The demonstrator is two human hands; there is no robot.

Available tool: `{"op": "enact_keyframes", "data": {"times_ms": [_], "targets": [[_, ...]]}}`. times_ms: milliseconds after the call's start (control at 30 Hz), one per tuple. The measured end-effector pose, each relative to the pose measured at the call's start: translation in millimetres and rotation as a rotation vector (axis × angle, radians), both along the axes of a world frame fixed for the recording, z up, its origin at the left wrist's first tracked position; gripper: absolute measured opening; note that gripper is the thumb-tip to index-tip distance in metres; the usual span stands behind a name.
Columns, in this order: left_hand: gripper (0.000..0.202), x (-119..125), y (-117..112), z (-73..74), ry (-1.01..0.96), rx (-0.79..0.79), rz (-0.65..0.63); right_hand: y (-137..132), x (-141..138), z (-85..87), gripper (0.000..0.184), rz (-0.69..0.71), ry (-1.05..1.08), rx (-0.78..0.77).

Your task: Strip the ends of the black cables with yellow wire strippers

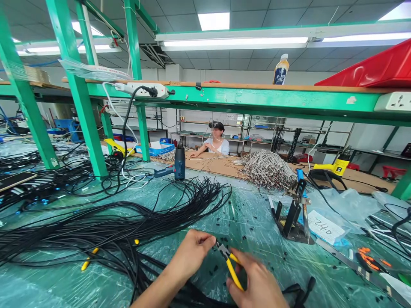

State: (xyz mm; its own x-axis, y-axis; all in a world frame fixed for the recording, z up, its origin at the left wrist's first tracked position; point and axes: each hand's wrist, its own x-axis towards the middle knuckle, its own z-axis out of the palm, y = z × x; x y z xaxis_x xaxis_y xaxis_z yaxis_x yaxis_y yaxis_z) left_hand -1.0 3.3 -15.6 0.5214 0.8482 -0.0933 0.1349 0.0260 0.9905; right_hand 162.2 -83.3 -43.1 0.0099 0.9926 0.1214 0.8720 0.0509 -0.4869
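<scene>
My left hand (pixel 192 253) is closed in a pinch, with a small dark cable end just past its fingertips; most of that cable is hidden by the hand. Yellow-handled wire cutters (pixel 231 266) are gripped in my right hand (pixel 258 280), which is slightly blurred. Their metal jaws touch or nearly touch the dark end at my left fingertips. A thick bundle of black cables (pixel 128 220) runs across the table to the left, and more of it passes beneath my left forearm. Small black scraps lie scattered around the cutters.
A heat gun (pixel 180 162) stands upright behind the bundle. To the right are a soldering-iron stand (pixel 293 214), a paper marked 240 (pixel 323 226) and a steel ruler (pixel 343 256). A heap of pale cables (pixel 268 169) lies farther back, near a seated person (pixel 217 143). Green posts (pixel 78 94) carry a shelf overhead.
</scene>
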Motion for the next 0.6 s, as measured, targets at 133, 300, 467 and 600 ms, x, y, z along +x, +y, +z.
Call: {"op": "enact_keyframes", "data": {"times_ms": [133, 300, 467, 600], "targets": [[0.039, 1.6, -0.1, -1.0, 0.007, 0.010, 0.016, 0.1, -2.0, -2.7, 0.059, -0.091, -0.087, 0.048], [0.023, -8.3, 3.2, 4.1, 0.002, -0.136, -0.056, -0.7, 9.5, 4.9, 0.069, 0.022, -0.353, 0.147], [0.021, -10.6, 3.9, 2.3, -0.060, -0.267, -0.094, -2.8, 15.0, 11.5, 0.062, 0.083, -0.367, 0.099], [0.021, -5.2, 3.3, -3.9, -0.122, -0.389, -0.115, -1.7, 12.4, 8.6, 0.061, 0.053, -0.384, 0.108]]}}
